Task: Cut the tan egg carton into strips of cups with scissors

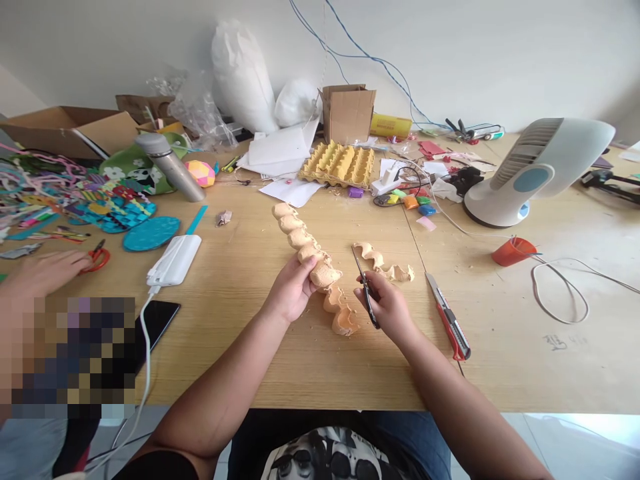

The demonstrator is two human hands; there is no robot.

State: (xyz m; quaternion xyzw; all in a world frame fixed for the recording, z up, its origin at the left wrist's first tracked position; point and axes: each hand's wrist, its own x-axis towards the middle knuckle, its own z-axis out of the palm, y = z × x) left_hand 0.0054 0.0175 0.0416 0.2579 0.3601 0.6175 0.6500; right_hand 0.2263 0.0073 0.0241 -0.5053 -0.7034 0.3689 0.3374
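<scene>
Near the table's [310, 380] front edge, we are watching the left hand [291, 288] clasping the carton strip [300, 238] to steady it, the right hand [389, 308] wrapping around the scissors [361, 272], blades alongside.

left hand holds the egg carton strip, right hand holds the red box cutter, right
No: the head view shows the right hand holding scissors; the red box cutter lies on the table. The left hand does hold the egg carton strip.

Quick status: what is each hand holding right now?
Left hand: closed on the egg-carton strip.
Right hand: closed on the scissors.
</scene>
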